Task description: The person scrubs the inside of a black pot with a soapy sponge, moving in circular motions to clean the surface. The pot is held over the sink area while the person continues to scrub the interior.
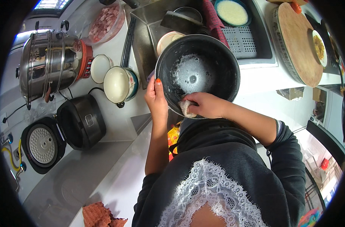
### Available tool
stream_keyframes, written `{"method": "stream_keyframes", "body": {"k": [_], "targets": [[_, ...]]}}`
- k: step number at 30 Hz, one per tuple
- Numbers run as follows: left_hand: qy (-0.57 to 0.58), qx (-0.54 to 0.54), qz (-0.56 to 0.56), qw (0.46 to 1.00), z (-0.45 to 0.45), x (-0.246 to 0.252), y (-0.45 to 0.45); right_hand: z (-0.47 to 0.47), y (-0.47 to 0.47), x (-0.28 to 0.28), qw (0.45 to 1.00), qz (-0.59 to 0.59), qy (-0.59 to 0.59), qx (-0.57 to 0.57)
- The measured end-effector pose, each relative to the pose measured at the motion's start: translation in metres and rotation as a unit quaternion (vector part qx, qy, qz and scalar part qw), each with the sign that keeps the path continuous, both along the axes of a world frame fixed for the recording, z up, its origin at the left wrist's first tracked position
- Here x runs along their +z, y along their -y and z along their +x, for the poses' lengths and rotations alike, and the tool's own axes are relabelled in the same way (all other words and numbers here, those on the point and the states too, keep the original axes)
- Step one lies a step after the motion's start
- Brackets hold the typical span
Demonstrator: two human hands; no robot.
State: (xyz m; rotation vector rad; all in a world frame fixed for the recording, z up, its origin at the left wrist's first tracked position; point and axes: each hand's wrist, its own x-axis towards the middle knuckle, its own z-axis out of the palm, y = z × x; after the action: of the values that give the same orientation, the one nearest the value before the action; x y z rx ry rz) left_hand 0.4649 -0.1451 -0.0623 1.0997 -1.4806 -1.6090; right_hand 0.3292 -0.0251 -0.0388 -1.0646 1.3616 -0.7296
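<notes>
A dark rice cooker inner pot point(223, 68) is tilted toward me over the front edge of the sink point(144, 42). Foamy water lies in its bottom. My left hand point(156, 95) grips the pot's left rim, thumb over the edge and fingers outside. Inside the near wall, my right hand point(205, 104) is closed on a pale, wadded scrubbing cloth point(186, 109) pressed against the pot. Behind the pot, a cleaver point(183, 22) and a pale bowl point(164, 42) show in the sink, partly hidden.
Left on the counter are stacked enamel bowls point(117, 85), an open rice cooker point(84, 122), a steamer point(47, 65), chopsticks point(129, 42) and a tub of cut meat point(104, 24). A checked cloth point(215, 17) hangs over the sink divider. To the right stands a round chopping board point(297, 42).
</notes>
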Motion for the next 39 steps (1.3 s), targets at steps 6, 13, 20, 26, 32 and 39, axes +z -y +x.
{"method": "stream_keyframes", "body": {"k": [6,13,20,26,32,39], "targets": [[-0.005,0.007,0.023,1.000,0.009,0.001,-0.010,-0.045,-0.002,0.018,0.971,0.012,-0.113,0.208],[-0.027,0.021,0.021,0.999,0.003,0.006,-0.017,-0.038,0.014,0.000,0.951,0.023,-0.142,0.272],[0.011,0.067,0.012,0.998,-0.004,0.004,-0.015,0.002,0.021,-0.014,0.977,-0.002,-0.123,0.177],[0.000,0.028,0.002,1.000,-0.006,0.001,-0.004,0.004,0.036,-0.033,0.973,-0.078,-0.136,0.168],[-0.003,0.003,0.001,1.000,-0.009,0.004,0.000,-0.014,0.047,-0.033,0.850,-0.088,-0.391,0.341],[0.007,0.014,-0.002,1.000,-0.009,0.006,0.000,-0.042,0.056,-0.039,0.768,-0.057,-0.529,0.357]]}}
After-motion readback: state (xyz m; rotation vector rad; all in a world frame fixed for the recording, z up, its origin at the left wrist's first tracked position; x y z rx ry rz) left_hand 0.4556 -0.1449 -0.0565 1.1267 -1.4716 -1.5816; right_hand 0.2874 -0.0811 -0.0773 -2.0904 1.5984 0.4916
